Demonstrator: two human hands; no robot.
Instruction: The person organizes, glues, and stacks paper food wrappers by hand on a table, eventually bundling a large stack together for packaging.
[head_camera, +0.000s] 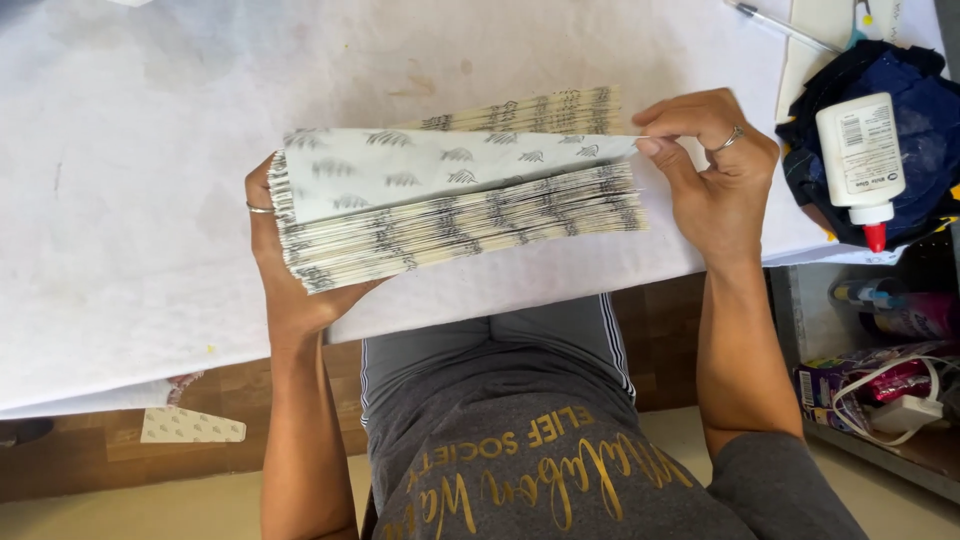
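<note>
A thick stack of folded patterned paper (455, 205), pale with small dark leaf prints, is held over the edge of a white-covered table (130, 150). My left hand (285, 280) grips the stack's left end from underneath, a ring on one finger. My right hand (715, 165) pinches the right tip of the top sheet between thumb and forefinger, also wearing a ring. The layered edges of the stack fan out toward me.
A white glue bottle with a red tip (860, 160) lies on dark blue cloth (920, 130) at the right. A pen (780, 25) rests at the top right. A shelf with packages and cords (880, 385) stands lower right. A patterned scrap (190, 427) lies on the floor.
</note>
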